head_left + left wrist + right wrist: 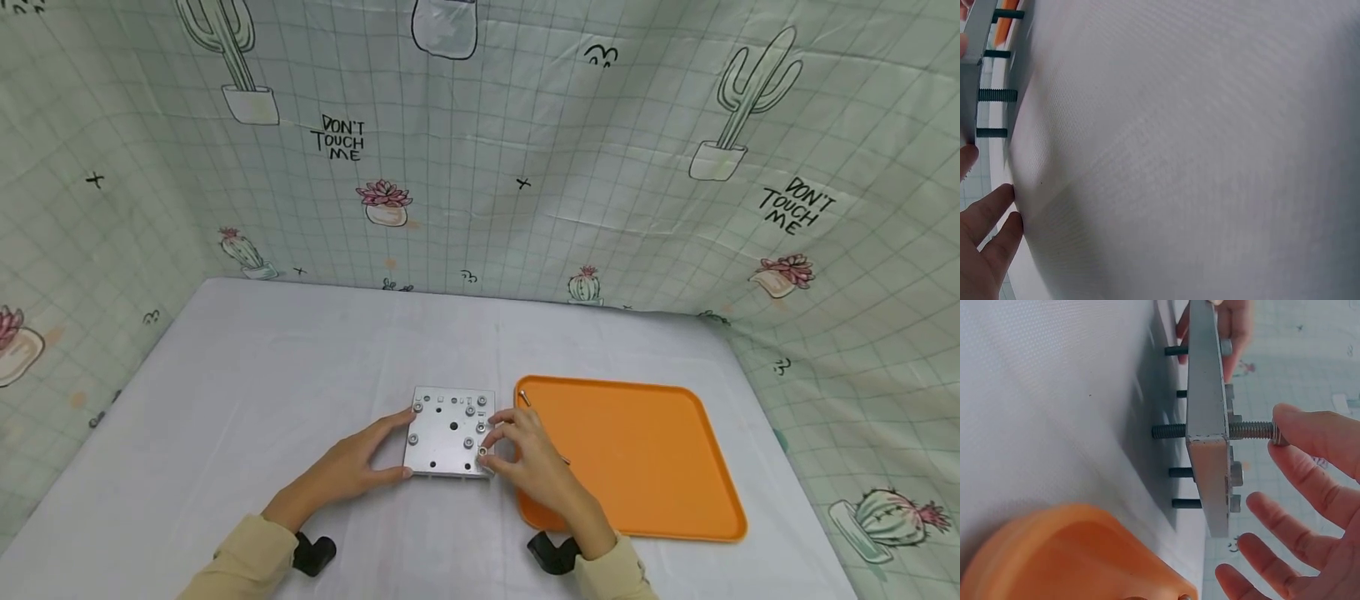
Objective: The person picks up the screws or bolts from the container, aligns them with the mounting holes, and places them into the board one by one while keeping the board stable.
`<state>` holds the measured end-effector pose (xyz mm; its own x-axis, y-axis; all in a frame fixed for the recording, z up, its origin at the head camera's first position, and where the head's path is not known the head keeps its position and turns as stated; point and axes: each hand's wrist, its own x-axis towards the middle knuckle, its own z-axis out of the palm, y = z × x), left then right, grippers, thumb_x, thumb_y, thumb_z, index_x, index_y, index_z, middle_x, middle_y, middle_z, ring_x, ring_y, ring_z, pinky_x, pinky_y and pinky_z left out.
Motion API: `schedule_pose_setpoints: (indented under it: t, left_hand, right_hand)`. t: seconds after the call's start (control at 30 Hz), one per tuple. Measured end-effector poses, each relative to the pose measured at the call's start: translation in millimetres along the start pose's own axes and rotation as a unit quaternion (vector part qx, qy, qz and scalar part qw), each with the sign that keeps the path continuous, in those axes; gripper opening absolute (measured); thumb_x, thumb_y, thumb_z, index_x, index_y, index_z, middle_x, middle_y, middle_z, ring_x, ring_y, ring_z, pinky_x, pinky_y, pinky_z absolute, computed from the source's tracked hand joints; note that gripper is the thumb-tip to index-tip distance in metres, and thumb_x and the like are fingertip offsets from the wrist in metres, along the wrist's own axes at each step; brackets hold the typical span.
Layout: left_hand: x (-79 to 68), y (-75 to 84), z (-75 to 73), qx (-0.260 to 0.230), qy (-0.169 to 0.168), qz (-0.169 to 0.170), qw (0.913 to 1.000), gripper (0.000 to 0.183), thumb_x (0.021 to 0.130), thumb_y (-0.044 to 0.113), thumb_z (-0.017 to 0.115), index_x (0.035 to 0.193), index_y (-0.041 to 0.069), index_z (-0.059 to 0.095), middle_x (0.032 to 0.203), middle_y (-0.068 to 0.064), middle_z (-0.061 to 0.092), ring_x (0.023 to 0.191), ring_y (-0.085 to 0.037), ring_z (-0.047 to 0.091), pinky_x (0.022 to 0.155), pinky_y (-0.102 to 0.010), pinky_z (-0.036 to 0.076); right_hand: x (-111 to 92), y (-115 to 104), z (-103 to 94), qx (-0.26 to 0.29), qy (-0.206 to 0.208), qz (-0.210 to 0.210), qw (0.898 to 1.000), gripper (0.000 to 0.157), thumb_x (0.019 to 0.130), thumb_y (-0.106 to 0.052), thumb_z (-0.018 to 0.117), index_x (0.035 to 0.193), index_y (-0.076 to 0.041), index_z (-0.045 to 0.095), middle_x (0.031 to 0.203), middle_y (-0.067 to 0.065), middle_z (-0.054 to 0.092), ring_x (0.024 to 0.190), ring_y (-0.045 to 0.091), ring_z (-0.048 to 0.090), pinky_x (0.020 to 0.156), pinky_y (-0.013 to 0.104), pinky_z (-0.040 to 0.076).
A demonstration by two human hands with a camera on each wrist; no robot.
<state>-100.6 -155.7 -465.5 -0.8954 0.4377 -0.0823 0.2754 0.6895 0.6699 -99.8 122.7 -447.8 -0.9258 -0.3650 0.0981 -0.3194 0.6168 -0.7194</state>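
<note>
A silver metal plate [438, 427] with holes lies in front of me, several socket-head screws set in it. Their threaded ends [999, 95] stick out below the plate in both wrist views. My left hand [348, 468] holds the plate's left edge, thumb at the near corner and index finger farther up. Between thumb and index finger, my right hand [536, 462] pinches a screw [1250, 430] by its head at the plate's right side. That screw stands upright in a hole, with a length of thread showing above the plate. The other right fingers are spread.
An orange tray [630, 458] lies just right of the plate. One loose screw [524, 398] rests at its upper left corner, and another screw [566, 460] is partly hidden by my right hand. A white cloth [315, 358] covers the table; a printed curtain [465, 225] rises behind.
</note>
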Motion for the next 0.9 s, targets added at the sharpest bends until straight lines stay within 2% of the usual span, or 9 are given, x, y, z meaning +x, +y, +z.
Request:
schedule_pose_setpoints:
  t: [0.17, 0.53, 0.73, 0.9]
  left_hand:
    - [4.3, 2.0, -0.4, 0.002, 0.0, 0.0, 1.0, 0.073, 0.081, 0.045, 0.068, 0.143, 0.025, 0.036, 0.149, 0.002, 0.036, 0.136, -0.025, 0.035, 0.108, -0.049, 0.034]
    - [-1.1, 2.1, 5.2, 0.005, 0.007, -0.001, 1.0, 0.073, 0.081, 0.05, 0.066, 0.142, 0.027, 0.035, 0.149, 0.005, 0.036, 0.136, -0.025, 0.035, 0.107, -0.049, 0.035]
    - [-2.0, 2.6, 4.6, 0.004, 0.01, -0.008, 0.9999, 0.074, 0.08, 0.051, 0.066, 0.142, 0.028, 0.035, 0.149, 0.004, 0.036, 0.136, -0.026, 0.035, 0.108, -0.05, 0.034]
    - [-1.3, 2.9, 4.0, 0.002, 0.006, -0.007, 1.0, 0.074, 0.08, 0.051, 0.066, 0.143, 0.028, 0.034, 0.149, 0.004, 0.035, 0.137, -0.026, 0.034, 0.108, -0.05, 0.034]
  right_hand:
    - [-0.6, 1.4, -1.4, 0.005, -0.003, 0.013, 1.0, 0.012, 0.076, -0.02, 0.075, 0.079, -0.021, 0.064, 0.116, 0.003, 0.056, 0.114, 0.023, 0.039, 0.096, 0.047, 0.039]
    - [-4.9, 7.4, -0.2, -0.026, -0.001, 0.003, 1.0, 0.013, 0.076, -0.025, 0.077, 0.077, -0.026, 0.064, 0.121, 0.003, 0.054, 0.115, 0.025, 0.037, 0.094, 0.048, 0.04]
    - [-6.4, 8.0, 0.9, -0.042, -0.001, -0.007, 0.999, 0.014, 0.075, -0.024, 0.077, 0.078, -0.024, 0.064, 0.123, 0.005, 0.052, 0.117, 0.027, 0.037, 0.093, 0.048, 0.041]
    - [-8.6, 7.9, -1.0, -0.037, -0.005, 0.011, 0.999, 0.012, 0.077, -0.023, 0.076, 0.079, -0.024, 0.063, 0.125, 0.005, 0.051, 0.119, 0.027, 0.036, 0.09, 0.054, 0.042]
